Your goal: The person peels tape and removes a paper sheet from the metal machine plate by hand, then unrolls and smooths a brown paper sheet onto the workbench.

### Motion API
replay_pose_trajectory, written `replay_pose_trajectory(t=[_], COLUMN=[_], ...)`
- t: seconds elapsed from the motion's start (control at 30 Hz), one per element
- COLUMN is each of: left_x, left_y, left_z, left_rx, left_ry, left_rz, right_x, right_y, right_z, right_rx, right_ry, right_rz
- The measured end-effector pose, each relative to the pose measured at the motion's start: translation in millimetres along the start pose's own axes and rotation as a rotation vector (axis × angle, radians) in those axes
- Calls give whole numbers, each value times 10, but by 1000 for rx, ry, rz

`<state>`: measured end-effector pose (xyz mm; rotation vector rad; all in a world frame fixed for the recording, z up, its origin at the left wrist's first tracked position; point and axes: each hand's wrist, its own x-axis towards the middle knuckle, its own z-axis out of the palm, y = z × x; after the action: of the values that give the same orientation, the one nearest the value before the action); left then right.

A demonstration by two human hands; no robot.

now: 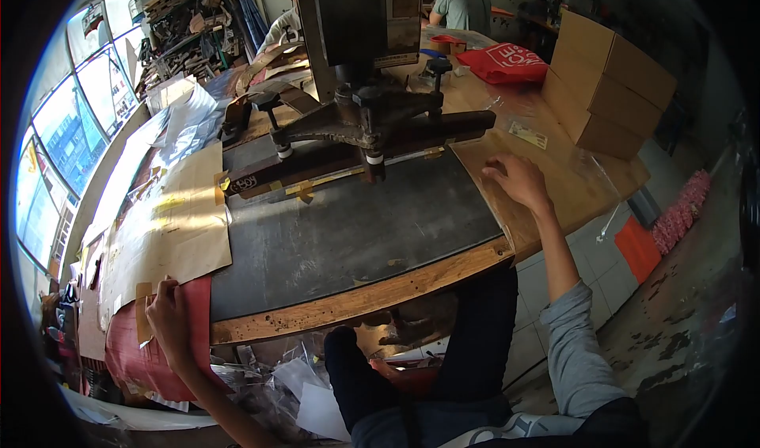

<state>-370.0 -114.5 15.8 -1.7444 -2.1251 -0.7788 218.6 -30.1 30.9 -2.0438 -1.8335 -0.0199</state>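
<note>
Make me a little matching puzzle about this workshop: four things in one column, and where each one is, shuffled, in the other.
1. Person's left hand
2. Person's right hand
3. Shiny red bag with white lettering
4. Long dark metal crossbar

A. Left of the brown cardboard boxes
B. Across the dark flat board
C. At the narrow brown piece over the red sheet
D. Just beyond the board's right edge

Pairs: 1-C, 2-D, 3-A, 4-B
</note>
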Motion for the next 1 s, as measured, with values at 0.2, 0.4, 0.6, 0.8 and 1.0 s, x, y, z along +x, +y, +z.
replay_pose_trajectory(t=[0.2, 0.4, 0.6, 0.8, 1.0], left_x=[-1, -16, -5, -13, -14], left_y=[-10, 10, 42, -5, -69], left_z=[19, 33, 8, 18, 19], left_rx=[-4, -33, -32, -64, -90], left_ry=[28, 27, 15, 26, 58], left_rz=[25, 6, 31, 28, 66], right_x=[-216, -220, -240, -267, -287], right_y=[-203, -135, -74, -56, -111], right_z=[138, 285, 397, 381, 347], right_rx=[-165, -202, -208, 12, 85], right_ry=[-9, 38, 159, 302, 341], right_rz=[-73, -168, -204, -219, -192])
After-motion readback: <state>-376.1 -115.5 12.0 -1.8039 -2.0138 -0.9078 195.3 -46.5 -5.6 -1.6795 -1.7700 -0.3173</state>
